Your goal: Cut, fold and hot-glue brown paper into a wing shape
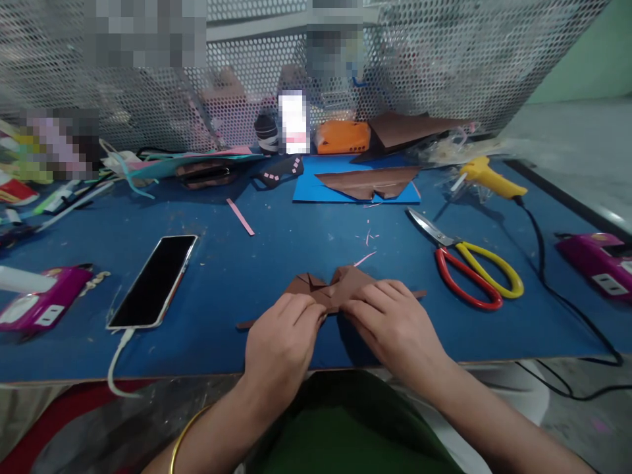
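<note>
A folded piece of brown paper [349, 280] lies low over the front of the blue table, its two narrow ends sticking out to the sides. My left hand [285, 336] pinches its near edge left of the middle. Just to the right, my right hand [395, 322] pinches the same edge, the fingers partly hidden under the palm. Folds and a notch show along the paper's far side. Thin pink paper scraps [365, 258] lie right behind it. To the right rest scissors [469, 263] with one red and one yellow handle, blades apart.
A charging phone [154, 283] lies at left, near a purple power strip [47, 296]. A yellow glue gun [494, 179] with a black cord is at right. Behind are a blue sheet [309, 187], a brown cutout [370, 181], a lit phone [293, 122] and a perforated metal screen [257, 59].
</note>
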`<state>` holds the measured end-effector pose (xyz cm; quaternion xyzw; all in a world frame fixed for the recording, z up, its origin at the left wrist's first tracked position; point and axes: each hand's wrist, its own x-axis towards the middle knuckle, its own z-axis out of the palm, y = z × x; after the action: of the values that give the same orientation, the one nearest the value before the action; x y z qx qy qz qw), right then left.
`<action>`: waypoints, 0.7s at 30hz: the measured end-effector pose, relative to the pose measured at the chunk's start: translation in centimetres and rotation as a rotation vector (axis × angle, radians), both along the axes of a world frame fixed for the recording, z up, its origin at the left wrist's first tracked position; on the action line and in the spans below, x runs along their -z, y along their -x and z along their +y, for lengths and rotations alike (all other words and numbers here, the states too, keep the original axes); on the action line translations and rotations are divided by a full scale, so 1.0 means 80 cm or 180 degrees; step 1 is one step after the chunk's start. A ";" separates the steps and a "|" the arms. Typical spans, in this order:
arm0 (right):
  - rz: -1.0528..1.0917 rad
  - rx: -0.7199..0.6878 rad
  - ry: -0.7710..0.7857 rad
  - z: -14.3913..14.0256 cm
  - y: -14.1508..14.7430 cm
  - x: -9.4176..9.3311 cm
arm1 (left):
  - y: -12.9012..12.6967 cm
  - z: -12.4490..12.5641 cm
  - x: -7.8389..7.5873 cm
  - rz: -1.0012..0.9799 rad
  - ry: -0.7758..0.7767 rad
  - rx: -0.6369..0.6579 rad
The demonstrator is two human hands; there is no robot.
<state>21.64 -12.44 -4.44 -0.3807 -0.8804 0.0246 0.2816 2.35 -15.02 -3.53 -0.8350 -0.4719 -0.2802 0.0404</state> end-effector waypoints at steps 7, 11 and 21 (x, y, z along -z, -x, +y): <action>0.0077 -0.0054 0.0066 0.006 0.011 0.002 | 0.000 0.001 -0.005 -0.0104 0.0027 -0.0061; 0.0210 0.0011 0.0231 0.008 0.013 0.003 | 0.000 0.001 -0.003 -0.0140 0.0114 -0.0130; 0.0260 0.0184 0.0219 0.004 0.015 0.004 | 0.002 -0.001 -0.002 -0.0347 0.0242 -0.0150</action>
<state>20.44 -12.10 -4.76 -0.4142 -0.8554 0.0621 0.3046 2.23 -15.10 -3.38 -0.8081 -0.5032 -0.3061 -0.0105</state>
